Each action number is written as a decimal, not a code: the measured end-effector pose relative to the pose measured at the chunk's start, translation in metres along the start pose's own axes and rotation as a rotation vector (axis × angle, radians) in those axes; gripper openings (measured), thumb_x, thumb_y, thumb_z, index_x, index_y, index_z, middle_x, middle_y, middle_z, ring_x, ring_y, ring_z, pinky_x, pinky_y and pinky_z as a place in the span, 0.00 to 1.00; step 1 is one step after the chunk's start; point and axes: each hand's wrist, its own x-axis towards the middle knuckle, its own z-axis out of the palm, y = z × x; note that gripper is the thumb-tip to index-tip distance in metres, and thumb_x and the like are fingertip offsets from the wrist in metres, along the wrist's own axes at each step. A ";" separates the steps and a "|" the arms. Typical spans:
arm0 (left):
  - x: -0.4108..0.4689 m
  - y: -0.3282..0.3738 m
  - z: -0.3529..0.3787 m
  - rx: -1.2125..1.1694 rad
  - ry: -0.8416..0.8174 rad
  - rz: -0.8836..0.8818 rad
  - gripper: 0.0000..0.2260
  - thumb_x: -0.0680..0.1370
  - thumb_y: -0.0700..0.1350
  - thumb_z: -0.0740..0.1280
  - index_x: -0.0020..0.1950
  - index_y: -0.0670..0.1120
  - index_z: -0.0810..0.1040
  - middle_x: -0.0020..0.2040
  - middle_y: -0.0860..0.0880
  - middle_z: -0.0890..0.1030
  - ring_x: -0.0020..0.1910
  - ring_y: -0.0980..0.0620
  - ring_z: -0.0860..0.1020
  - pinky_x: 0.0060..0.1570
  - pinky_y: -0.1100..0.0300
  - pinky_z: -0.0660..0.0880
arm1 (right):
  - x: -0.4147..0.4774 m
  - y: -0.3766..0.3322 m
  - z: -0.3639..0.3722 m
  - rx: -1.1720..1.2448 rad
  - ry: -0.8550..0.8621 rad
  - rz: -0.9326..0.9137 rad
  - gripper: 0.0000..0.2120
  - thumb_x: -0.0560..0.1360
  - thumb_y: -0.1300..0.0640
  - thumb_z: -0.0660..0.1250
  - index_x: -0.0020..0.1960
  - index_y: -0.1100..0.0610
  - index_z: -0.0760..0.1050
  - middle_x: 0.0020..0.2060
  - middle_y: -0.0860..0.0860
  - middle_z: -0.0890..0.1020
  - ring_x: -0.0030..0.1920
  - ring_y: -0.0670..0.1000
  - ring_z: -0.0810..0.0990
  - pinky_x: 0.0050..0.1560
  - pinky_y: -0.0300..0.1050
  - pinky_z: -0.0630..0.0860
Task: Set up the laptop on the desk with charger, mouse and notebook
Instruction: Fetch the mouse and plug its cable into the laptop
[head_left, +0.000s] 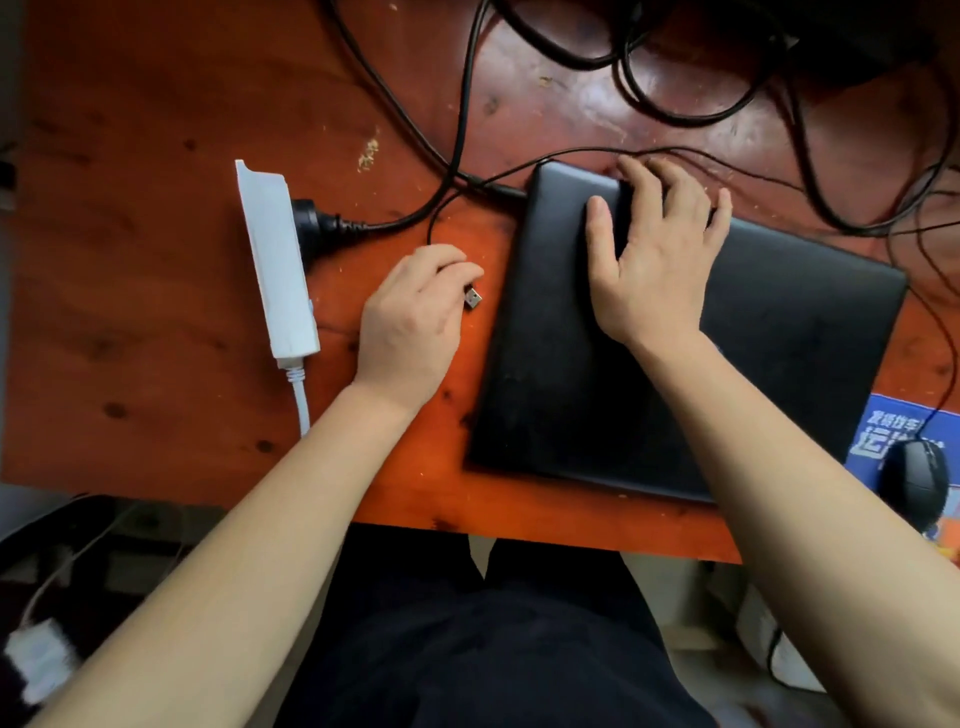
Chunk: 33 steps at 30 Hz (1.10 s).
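The left hand (410, 317) is the working grip: thumb and forefinger pinch a small metal USB plug (472, 299), its open end pointing toward the person, just above the table (156, 156). The other fingers are curled under the palm and hidden. Just right of the grip lies the closed black laptop (675, 389), flat on the table, its near right corner covered by the right forearm. The right hand (654, 260) rests open on the lid beyond and to the right of the grip, fingers spread; the fingertips reach the lid's far edge, where it is hard to see what they touch. A thin cord (431, 228) runs from the grip away over the table and gets lost in the tangle of black cables (675, 104) beyond the laptop, so its other end cannot be traced. Left of the grip lies a white power strip (275, 270) with a black plug (317, 226) in its side. Far right of the grip, a black mouse (917, 483) sits on a blue pad (883, 426), both partly behind the right arm; the pad's print is blurred. A dark block (857, 52) at the top right is cut off by the frame.
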 end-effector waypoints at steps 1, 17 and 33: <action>0.000 0.000 0.000 0.004 -0.040 0.038 0.07 0.78 0.34 0.66 0.52 0.36 0.83 0.51 0.39 0.82 0.47 0.41 0.80 0.50 0.53 0.78 | -0.002 0.000 -0.001 0.016 0.022 -0.008 0.24 0.82 0.44 0.57 0.72 0.56 0.70 0.68 0.57 0.73 0.71 0.57 0.69 0.76 0.62 0.53; 0.002 -0.008 -0.010 -0.083 -0.181 0.003 0.09 0.79 0.37 0.67 0.57 0.37 0.82 0.50 0.39 0.80 0.47 0.40 0.77 0.53 0.54 0.72 | -0.061 -0.022 0.000 0.070 0.026 0.115 0.25 0.82 0.51 0.58 0.76 0.61 0.65 0.77 0.64 0.61 0.78 0.63 0.57 0.77 0.60 0.52; 0.000 -0.009 -0.009 -0.070 -0.204 0.061 0.08 0.79 0.33 0.66 0.55 0.35 0.82 0.49 0.38 0.80 0.45 0.40 0.76 0.47 0.50 0.75 | -0.061 -0.023 0.003 0.070 0.055 0.125 0.25 0.81 0.51 0.59 0.75 0.62 0.67 0.76 0.64 0.63 0.77 0.64 0.59 0.75 0.63 0.56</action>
